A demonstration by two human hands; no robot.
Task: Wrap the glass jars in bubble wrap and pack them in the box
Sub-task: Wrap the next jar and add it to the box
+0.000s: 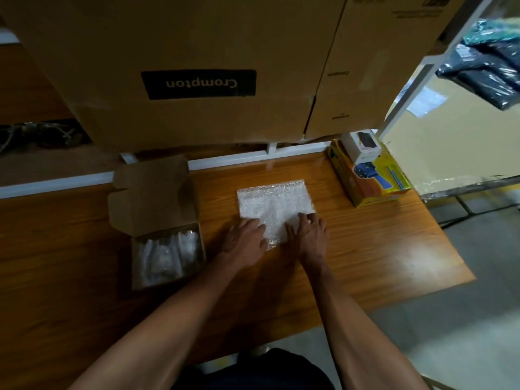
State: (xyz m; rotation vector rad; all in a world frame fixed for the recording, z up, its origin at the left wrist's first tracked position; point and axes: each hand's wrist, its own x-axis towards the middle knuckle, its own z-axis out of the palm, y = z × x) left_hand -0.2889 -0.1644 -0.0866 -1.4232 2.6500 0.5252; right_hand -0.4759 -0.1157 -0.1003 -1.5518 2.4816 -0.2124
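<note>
Bubble wrap (274,205) is pressed flat under both hands' (247,240) straight fingers (305,220) — nothing gripped; loosened, the sheet could spring open.

Both hands, left hand (247,240) and right hand (311,237), press flat on bubble wrap (274,202) beside open box (166,243) holding wrapped jars (168,254).

Wrapped box contents (168,256) blurred, unclear

"Crompton", upside down, on black label (198,84) of big carton (183,38).
</note>
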